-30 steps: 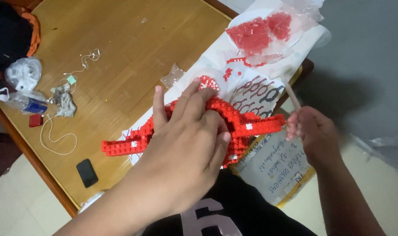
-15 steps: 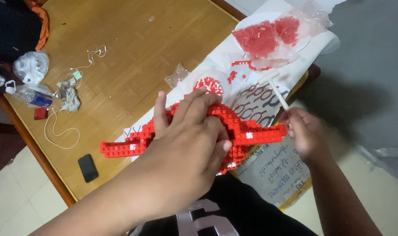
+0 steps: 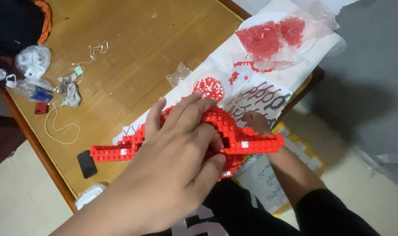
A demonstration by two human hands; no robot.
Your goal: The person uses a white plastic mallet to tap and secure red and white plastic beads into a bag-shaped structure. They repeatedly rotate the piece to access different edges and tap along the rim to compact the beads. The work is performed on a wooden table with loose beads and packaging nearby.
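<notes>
On wooden table [image 3: 133, 65], one red brick model [image 3: 247, 142], two hands gripping

1. A wooden table [image 3: 133, 48] with a warm brown grain carries everything.
2. White instruction sheets [image 3: 269, 94] cover its right part.
3. A clear bag of red bricks [image 3: 273, 37] lies on the sheets.
4. A small empty clear bag [image 3: 178, 73] lies on the bare wood.
5. A white cord [image 3: 59, 126], a black phone [image 3: 87, 163] and a small red block [image 3: 40, 107] lie near the left edge.

model middle [image 3: 221, 126]: hidden under left hand [image 3: 177, 161] | right hand [image 3: 256, 122]: mostly behind model
</notes>
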